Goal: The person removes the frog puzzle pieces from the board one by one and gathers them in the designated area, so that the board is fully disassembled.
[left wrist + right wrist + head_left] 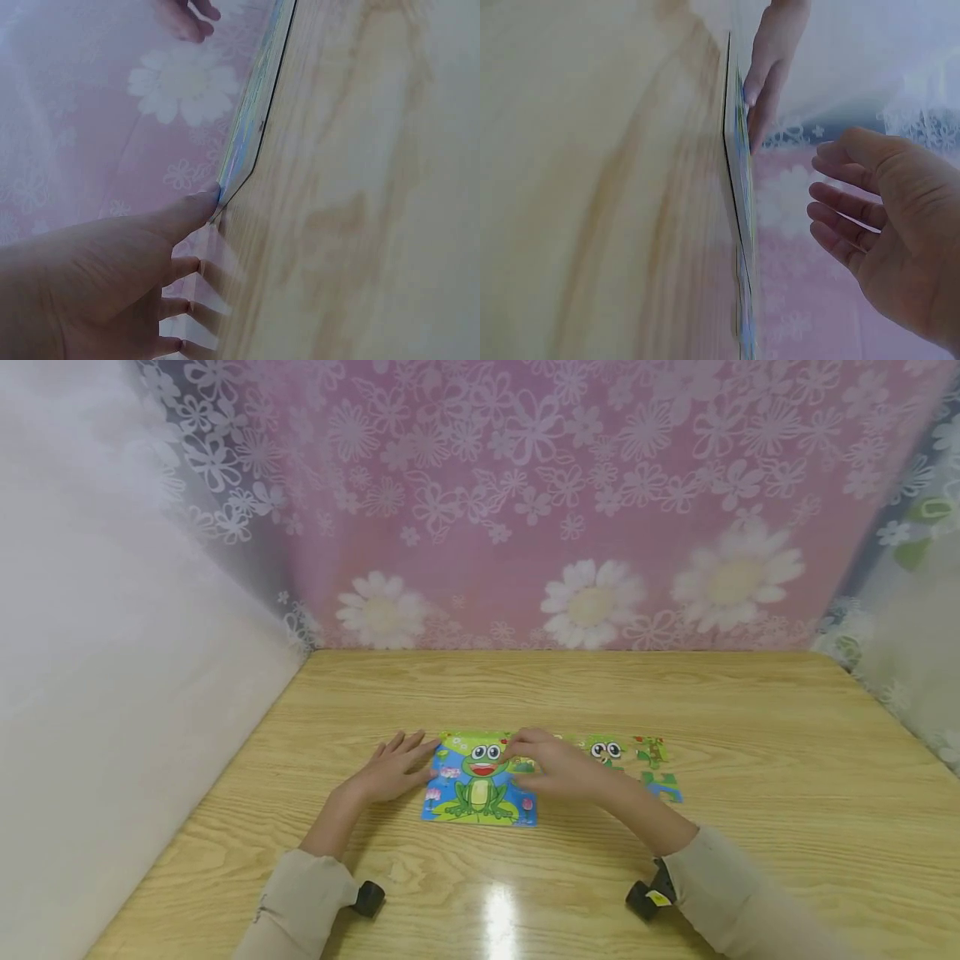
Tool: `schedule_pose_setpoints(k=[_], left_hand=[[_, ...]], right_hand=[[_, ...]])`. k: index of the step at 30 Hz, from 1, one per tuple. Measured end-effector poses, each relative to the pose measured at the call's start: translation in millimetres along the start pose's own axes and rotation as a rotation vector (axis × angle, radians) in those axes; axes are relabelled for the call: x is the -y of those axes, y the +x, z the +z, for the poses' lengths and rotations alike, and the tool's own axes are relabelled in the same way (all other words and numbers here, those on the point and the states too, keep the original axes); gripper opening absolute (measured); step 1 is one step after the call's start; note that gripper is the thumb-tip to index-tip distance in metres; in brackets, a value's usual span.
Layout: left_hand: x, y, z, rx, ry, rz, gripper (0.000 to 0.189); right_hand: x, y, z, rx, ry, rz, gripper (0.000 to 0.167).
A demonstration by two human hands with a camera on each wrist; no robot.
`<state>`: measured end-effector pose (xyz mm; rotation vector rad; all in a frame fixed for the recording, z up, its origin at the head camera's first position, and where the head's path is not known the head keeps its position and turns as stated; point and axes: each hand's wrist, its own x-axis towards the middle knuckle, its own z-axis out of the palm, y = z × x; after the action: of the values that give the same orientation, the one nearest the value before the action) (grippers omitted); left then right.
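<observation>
A frog jigsaw puzzle [480, 789] lies flat on the table, showing a green frog with a red mouth on a blue ground. At its left edge, my left hand [392, 770] rests with fingers spread on the tabletop. In the left wrist view the thumb [196, 206] touches the edge of the puzzle board [244, 142]. My right hand [558, 766] hovers above the puzzle's right side, covering part of it. The right wrist view shows that hand [900, 206] with its fingers loosely bent and nothing between them, apart from the board [739, 165].
Right of the puzzle lie several loose jigsaw pieces: one with big eyes [605, 749], one with a small turtle [651, 752] and a blue-green one [663, 786]. The wooden table [787, 827] meets a pink flowered curtain [480, 527] at the back and a white wall [150, 652] at left.
</observation>
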<state>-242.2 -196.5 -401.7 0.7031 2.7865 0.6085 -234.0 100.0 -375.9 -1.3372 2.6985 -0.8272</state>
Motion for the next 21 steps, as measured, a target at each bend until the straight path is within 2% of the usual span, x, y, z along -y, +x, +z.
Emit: schedule_pose_setpoints(k=[6,10,13,16,21], left_hand=[[1.2,1.9,0.2,0.001,0.0,-0.012,0.058],[1.0,1.6,-0.1,0.01,-0.015,-0.016,0.058],[-0.2,0.6,-0.8,0.017,-0.03,-0.022,0.059],[-0.5,0.0,-0.7,0.017,-0.033,-0.017,0.059],[1.8,0.0,-0.4,0.011,-0.023,-0.016,0.059]], right_hand=[[8.7,23.8,18.3,0.032,-0.012,-0.031,0.025],[13.4,35.0,31.0,0.058,0.044,-0.029,0.024],[13.8,40.8,41.4,0.077,0.062,-0.008,0.024],[13.0,43.6,50.4,0.081,0.025,0.018,0.024],[13.7,45.3,57.4,0.05,-0.003,0.008,0.02]])
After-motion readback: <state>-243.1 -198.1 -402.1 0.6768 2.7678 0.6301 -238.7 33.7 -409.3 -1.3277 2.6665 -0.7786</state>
